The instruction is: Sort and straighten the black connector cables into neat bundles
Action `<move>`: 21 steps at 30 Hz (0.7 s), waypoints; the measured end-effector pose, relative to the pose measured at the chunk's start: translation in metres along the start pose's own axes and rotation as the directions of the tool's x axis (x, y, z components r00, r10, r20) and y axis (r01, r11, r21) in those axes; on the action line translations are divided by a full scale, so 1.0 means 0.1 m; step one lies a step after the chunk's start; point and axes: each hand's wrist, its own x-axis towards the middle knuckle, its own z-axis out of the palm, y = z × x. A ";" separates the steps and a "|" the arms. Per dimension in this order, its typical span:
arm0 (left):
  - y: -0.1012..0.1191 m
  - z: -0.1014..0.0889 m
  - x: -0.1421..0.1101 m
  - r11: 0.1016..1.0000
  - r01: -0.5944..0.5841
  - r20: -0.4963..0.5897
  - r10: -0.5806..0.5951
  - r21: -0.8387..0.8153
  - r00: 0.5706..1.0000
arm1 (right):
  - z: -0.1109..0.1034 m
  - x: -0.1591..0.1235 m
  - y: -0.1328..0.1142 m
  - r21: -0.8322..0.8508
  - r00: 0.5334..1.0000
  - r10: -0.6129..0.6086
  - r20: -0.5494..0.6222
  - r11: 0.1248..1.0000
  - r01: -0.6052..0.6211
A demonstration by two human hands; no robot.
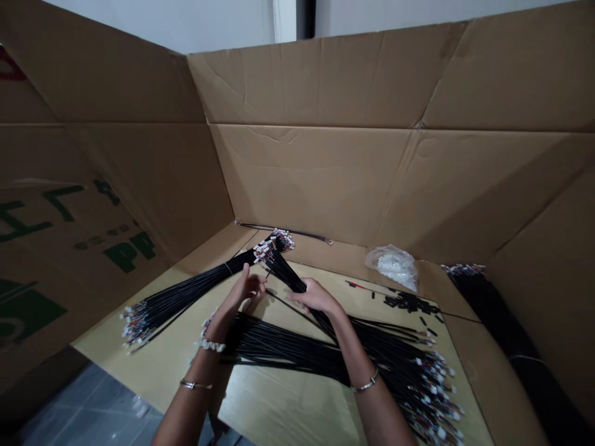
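Observation:
My right hand (316, 296) is closed around a bundle of thin black wires (290, 274), whose white connector ends (275, 244) fan out above it. My left hand (246, 288) is beside that bundle with its fingers curled together, and I cannot tell whether they pinch a wire. A second wire bundle (186, 303) runs behind my left hand, with connectors at its lower left end (139, 323). A third bundle (288, 350) lies under my forearms, with its connector ends (430, 390) spread at the lower right.
A light wooden board (279, 412) carries the wires, with tall cardboard sheets (316, 179) around it. A plastic bag of white parts (393, 266) and small black pieces (409, 303) lie at the far right. Another wire bundle (506, 328) leans in the right corner. Grey floor tiles (83, 402) show lower left.

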 end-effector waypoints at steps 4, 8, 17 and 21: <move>-0.06 0.17 0.07 0.842 0.264 -0.278 -0.143 0.470 0.950 | -0.04 -0.03 -0.02 0.016 1.000 -0.018 -0.017 1.000 0.018; -0.08 0.30 0.16 0.747 0.305 -0.341 -0.112 0.591 0.933 | -0.05 -0.03 -0.03 0.022 0.999 -0.028 -0.018 0.999 0.029; 0.11 0.24 0.02 0.930 0.048 -0.177 0.018 0.365 0.984 | -0.09 -0.03 -0.01 0.015 0.999 -0.038 -0.025 0.999 0.038; 0.27 0.26 -0.19 0.981 -0.133 -0.094 0.121 -0.140 0.988 | -0.09 -0.03 -0.02 0.019 0.998 -0.057 -0.001 0.998 0.057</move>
